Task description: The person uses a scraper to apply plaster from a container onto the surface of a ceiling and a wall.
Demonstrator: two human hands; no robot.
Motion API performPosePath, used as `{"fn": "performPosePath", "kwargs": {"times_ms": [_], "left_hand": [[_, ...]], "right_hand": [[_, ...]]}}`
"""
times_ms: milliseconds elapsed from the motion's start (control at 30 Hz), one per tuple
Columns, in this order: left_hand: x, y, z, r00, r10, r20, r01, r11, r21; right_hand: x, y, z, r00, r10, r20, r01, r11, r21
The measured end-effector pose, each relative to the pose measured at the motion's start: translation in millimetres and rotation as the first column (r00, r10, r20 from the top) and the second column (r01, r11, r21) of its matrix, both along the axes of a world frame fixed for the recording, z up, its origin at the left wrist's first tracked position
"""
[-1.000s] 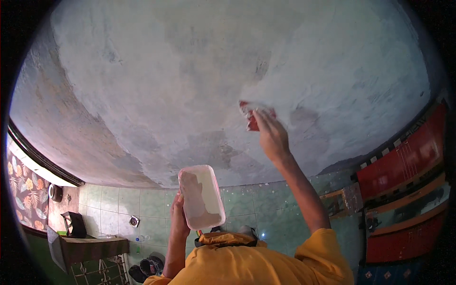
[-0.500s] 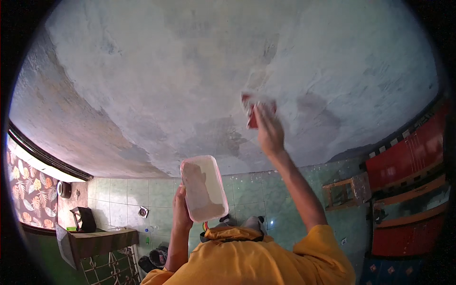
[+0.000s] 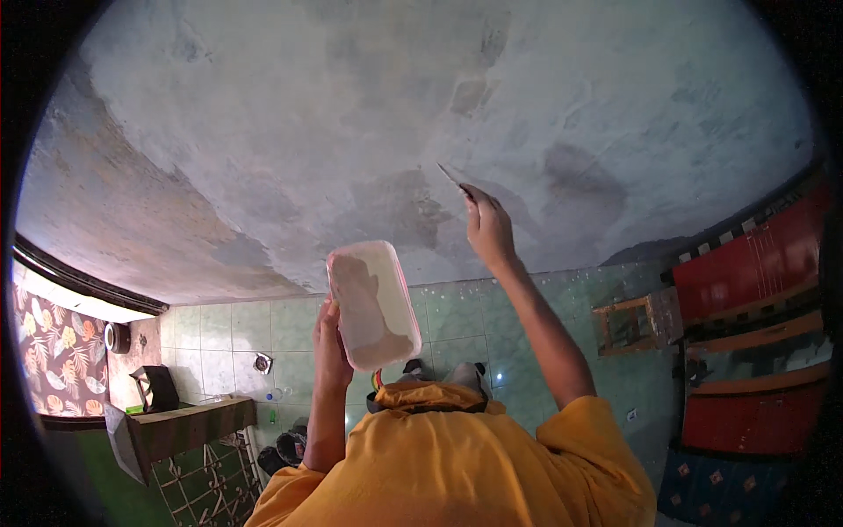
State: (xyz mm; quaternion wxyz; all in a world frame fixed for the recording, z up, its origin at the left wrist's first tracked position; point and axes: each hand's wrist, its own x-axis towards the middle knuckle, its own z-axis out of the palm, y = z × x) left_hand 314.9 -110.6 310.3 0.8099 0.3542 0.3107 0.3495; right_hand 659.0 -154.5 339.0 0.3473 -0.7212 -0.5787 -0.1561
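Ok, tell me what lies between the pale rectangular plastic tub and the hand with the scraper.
Head view: nothing; only patchy grey ceiling plaster separates tub and right hand.

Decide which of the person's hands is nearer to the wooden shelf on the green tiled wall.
Right. The right hand, gripping a thin blade against the ceiling, is up and left of the wooden shelf; the left hand, holding the white tub, is farther left.

Right hand (image 3: pixel 488 230) presses scraper (image 3: pixel 453 176) against ceiling (image 3: pixel 351 114).

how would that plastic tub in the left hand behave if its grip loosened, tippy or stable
Probably tippy: the left hand holds the rectangular plastic tub at one end only, overhead. The pale filler inside looks heaped to one side, so its weight likely sits unevenly. The thin translucent walls suggest it may flex when squeezed.
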Motion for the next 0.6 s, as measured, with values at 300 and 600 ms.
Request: {"fn": "performPosePath", "kwargs": {"times_ms": [300,600], "left_hand": [[34,-21,12,0.999,0.034,-0.039,-0.027,0.985,0.169],[58,-65,19,0.995,0.040,-0.093,-0.021,0.981,0.193]], "right_hand": [[-102,-102,-2,-0.148,0.187,-0.971,-0.024,0.981,0.192],[-67,-169,28,0.138,0.177,-0.975,0.157,0.968,0.198]]}}
